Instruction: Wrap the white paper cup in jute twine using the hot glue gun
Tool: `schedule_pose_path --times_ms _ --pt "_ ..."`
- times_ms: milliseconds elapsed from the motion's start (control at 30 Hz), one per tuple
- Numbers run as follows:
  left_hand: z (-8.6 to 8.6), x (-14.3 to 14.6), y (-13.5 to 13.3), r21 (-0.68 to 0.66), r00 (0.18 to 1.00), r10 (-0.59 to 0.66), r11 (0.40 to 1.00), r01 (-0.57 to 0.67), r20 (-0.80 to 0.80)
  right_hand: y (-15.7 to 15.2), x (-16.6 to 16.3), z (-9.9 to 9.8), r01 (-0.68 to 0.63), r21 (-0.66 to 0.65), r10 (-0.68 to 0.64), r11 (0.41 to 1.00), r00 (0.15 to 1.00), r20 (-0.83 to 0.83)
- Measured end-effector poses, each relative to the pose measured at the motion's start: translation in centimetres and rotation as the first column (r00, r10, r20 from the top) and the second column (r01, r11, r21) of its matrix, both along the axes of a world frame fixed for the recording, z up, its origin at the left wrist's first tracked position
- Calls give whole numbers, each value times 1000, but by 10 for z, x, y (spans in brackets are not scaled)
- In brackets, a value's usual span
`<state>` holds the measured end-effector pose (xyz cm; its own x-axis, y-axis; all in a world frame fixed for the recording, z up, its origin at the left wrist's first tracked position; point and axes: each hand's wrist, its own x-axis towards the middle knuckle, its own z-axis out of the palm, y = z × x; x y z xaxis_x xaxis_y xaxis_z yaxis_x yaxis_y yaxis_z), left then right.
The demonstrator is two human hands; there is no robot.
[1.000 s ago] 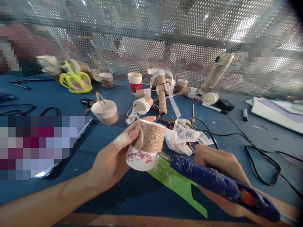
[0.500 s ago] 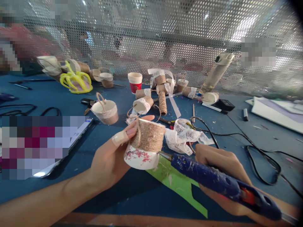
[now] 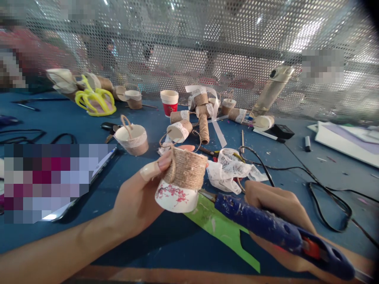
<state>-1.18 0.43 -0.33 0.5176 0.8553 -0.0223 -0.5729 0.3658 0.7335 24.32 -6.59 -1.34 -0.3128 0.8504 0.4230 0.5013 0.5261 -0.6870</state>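
Though contents unclear, cup (image 3: 188, 169) tight in left fingers (image 3: 164, 161), glue gun (image 3: 260, 223) in right fingers (image 3: 263, 194).

No word, number or brand can be read with certainty. On the stack of red-and-white paper cups (image 3: 169, 109), a small pale mark is borne by the red band, too small to be deciphered. The screen of the flat, dark-edged device (image 3: 59, 177) is masked by coarse coloured blocks. On the dark-blue plastic glue gun (image 3: 260, 223), whitish specks cannot be resolved as lettering.
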Motion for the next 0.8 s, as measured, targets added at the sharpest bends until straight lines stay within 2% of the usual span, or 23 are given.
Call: schedule_pose_path --times_ms 67,200,433,800 --pt "-1 0 -1 -5 1000 11 1000 -11 -5 -1 -1 1 25 -5 -25 1000 1000 -6" --pt "0 0 -1 -18 1000 -1 1000 1 10 1 5 1 -55 10 54 998 996 67" --pt "4 -2 0 -44 999 -35 998 35 8 4 7 0 -76 21 74 997 995 66" --pt "3 0 0 -29 999 -44 999 44 30 2 1 3 -40 26 39 999 998 52"
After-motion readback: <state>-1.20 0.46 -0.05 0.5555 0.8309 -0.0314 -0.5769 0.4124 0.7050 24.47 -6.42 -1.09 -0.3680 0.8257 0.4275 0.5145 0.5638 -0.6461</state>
